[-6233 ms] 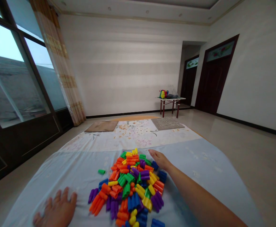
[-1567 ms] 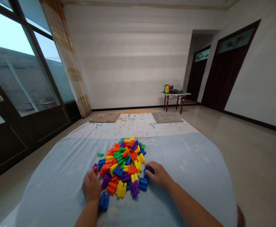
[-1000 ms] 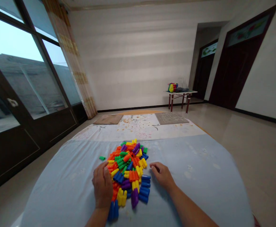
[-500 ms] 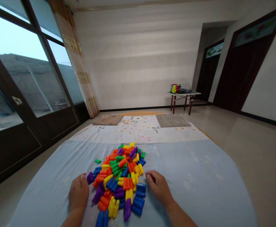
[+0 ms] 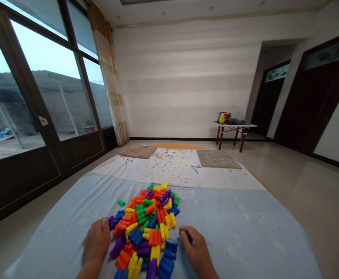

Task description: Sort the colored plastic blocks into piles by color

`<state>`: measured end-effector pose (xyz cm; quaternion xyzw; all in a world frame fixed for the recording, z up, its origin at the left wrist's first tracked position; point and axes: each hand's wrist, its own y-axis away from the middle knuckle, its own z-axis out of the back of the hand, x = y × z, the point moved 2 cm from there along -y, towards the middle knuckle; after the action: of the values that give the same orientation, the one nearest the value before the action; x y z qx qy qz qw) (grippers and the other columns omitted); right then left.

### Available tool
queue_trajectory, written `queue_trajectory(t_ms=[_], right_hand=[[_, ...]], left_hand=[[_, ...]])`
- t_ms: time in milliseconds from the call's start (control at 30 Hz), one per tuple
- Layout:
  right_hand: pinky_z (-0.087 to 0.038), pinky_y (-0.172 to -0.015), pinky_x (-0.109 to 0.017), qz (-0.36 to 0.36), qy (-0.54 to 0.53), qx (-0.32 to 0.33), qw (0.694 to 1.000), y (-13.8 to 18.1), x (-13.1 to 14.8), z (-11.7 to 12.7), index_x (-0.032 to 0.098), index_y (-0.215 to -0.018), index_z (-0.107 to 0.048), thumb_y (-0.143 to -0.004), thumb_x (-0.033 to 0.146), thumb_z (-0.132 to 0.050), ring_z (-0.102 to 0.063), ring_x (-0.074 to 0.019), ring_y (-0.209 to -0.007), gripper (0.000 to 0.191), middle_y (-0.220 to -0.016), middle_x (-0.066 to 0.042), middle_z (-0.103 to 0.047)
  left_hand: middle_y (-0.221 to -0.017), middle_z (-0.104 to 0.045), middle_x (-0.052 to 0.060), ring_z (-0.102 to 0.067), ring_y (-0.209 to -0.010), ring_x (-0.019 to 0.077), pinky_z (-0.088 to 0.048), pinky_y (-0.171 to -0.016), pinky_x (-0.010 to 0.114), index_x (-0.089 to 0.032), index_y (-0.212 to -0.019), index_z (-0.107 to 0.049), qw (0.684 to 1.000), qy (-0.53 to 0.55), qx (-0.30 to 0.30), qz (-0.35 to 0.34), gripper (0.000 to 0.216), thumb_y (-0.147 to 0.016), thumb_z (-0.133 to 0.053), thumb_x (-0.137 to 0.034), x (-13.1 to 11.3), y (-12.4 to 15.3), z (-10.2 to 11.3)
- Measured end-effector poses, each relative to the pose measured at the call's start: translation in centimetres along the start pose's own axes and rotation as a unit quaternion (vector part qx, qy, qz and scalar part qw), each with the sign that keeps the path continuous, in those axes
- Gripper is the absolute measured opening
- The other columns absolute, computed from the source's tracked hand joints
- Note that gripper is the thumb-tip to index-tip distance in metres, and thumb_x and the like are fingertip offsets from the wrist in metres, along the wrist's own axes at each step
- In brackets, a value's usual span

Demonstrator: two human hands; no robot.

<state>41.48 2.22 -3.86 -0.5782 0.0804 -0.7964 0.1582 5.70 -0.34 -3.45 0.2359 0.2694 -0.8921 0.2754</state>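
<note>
Head view: colourful block pile (image 5: 152,222) at near centre, long axis running near to far!
Left hand (image 5: 96,239) at its left edge, grip unclear; right hand (image 5: 197,248) just right, loosely open.

This appears to be a room in a home. On the left, tall dark-framed glazed doors (image 5: 32,97) look onto a walled yard (image 5: 53,93), and a long gold-and-cream curtain (image 5: 112,73) hangs beside them. On the right are a dark near door (image 5: 314,93) and a far door (image 5: 269,100), both with flower-patterned glass above. A pale far wall (image 5: 186,77) rises from dark skirting (image 5: 169,138) and a smooth light floor (image 5: 288,162). A small table (image 5: 252,125) at far right carries a colourful bag (image 5: 224,117). Flowered cloths (image 5: 259,217) cover the broad near surface.
</note>
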Motion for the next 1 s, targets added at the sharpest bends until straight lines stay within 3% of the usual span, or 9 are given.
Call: queue_trajectory(t_ms=[300, 467, 833, 1000], right_hand=[[-0.048, -0.078, -0.031, -0.012, 0.042, 0.010, 0.999, -0.2, -1.1, -0.3, 0.015, -0.094, -0.069, -0.089, 0.042, -0.042, -0.064, -0.0226, -0.085, 0.038, -0.090, -0.010, -0.070], [-0.048, -0.077, -0.032, -0.017, 0.085, 0.003, 0.996, -0.1, -1.1, -0.2, 0.016, -0.093, -0.069, -0.087, 0.045, -0.044, -0.064, -0.0226, -0.084, 0.038, -0.089, -0.010, -0.070], [-0.049, -0.073, -0.032, -0.044, 0.126, -0.010, 0.991, 0.1, -1.7, -0.3, 0.016, -0.089, -0.069, -0.081, 0.049, -0.049, -0.064, -0.0222, -0.077, 0.039, -0.082, -0.007, -0.071], [-0.050, -0.071, -0.033, -0.047, 0.111, -0.068, 0.990, -1.3, 0.8, -1.1, 0.015, -0.087, -0.068, -0.083, 0.045, -0.047, -0.065, -0.0228, -0.076, 0.037, -0.080, -0.009, -0.070]], left_hand=[[-0.100, -0.062, 0.016, -0.055, -0.097, 0.0299, -0.039, -0.092, 0.050, -0.016, -0.090, -0.059, 0.998, 0.059, -0.006, 0.007, 0.042, -0.081, -0.026, -0.040, 0.1, 0.0, -0.1], [-0.107, -0.060, 0.015, -0.053, -0.106, 0.0258, -0.038, -0.099, 0.042, -0.014, -0.098, -0.058, 0.986, 0.161, -0.016, 0.024, 0.050, -0.082, -0.022, -0.044, 0.9, -0.1, -0.3], [-0.096, -0.063, 0.011, -0.056, -0.095, 0.0231, -0.044, -0.090, 0.039, -0.016, -0.092, -0.060, 0.951, 0.306, -0.007, 0.033, 0.047, -0.082, -0.026, -0.048, 0.8, 1.0, 0.2], [-0.092, -0.063, 0.011, -0.057, -0.093, 0.0227, -0.045, -0.088, 0.039, -0.017, -0.088, -0.060, 0.947, 0.321, -0.001, 0.005, 0.045, -0.083, -0.027, -0.047, 0.6, 1.1, 0.5]])
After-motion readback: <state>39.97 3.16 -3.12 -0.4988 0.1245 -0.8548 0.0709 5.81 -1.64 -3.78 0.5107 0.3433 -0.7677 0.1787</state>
